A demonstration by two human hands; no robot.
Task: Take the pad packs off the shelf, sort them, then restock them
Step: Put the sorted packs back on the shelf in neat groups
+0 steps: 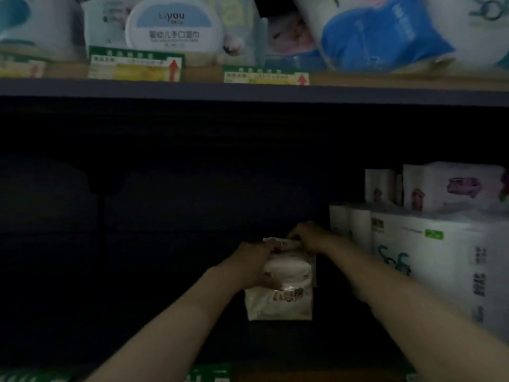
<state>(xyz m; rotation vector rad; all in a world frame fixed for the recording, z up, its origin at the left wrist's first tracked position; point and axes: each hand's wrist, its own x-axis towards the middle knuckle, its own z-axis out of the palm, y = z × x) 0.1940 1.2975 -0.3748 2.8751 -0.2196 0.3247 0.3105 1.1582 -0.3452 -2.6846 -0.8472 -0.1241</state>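
Observation:
A white pad pack (pixel 281 299) with dark lettering stands upright deep in the dark lower shelf bay, slightly right of centre. My left hand (pixel 254 264) grips its left side near the top, fingers curled round the wrapper. My right hand (pixel 309 235) reaches over from the right and pinches the pack's top edge. Both forearms stretch into the bay from below. The pack's back and the shelf floor under it are lost in shadow.
White tissue and paper-roll packs (pixel 429 252) are stacked at the right of the bay, close to my right arm. The upper shelf (pixel 248 91) carries wipes packs (pixel 173 26), blue-and-white bags (pixel 380 31) and green price tags (pixel 135 64). The left of the bay is dark.

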